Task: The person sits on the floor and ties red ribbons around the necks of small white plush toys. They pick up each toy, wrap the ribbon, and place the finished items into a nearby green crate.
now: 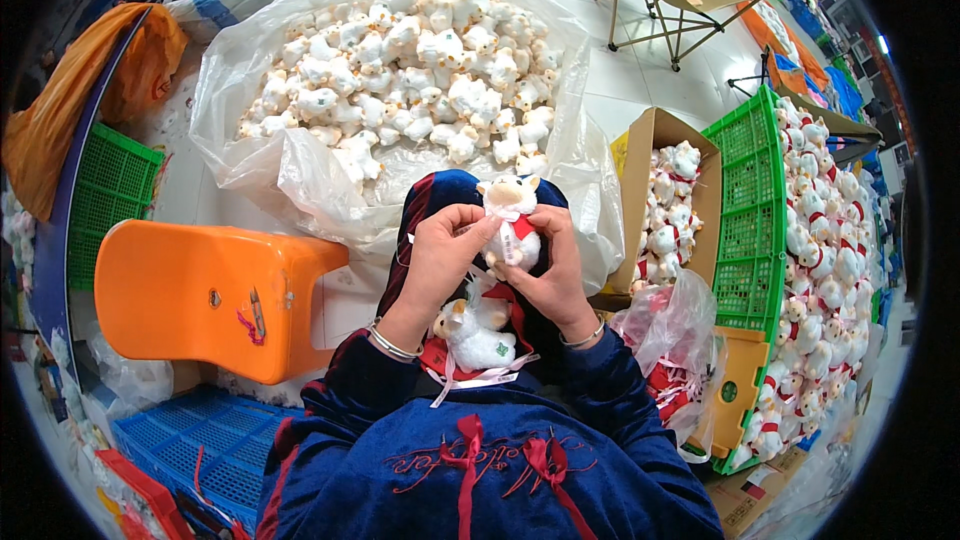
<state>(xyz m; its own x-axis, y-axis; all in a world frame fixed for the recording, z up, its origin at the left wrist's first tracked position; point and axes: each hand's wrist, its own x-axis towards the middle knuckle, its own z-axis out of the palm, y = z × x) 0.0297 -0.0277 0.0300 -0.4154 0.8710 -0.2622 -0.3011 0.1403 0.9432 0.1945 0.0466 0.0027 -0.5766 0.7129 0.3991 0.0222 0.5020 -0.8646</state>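
Observation:
Above my knees I hold a small white plush toy (510, 198) with a tan muzzle, a red piece of cloth and a white ribbon at its neck. My left hand (437, 252) pinches the ribbon at the toy's neck. My right hand (558, 265) is closed round the toy's right side, its thumb low on the body. In my lap lie more white plush toys (482, 345), with red cloth and white ribbons around them. One bears a small green mark.
A clear plastic bag (235, 75) heaped with white plush toys lies ahead. At left stands an orange stool (190, 290) with a small tool on it. To the right are a cardboard box (712, 175), a bag of red cloths (675, 340) and a green crate (745, 230) beside many dressed toys.

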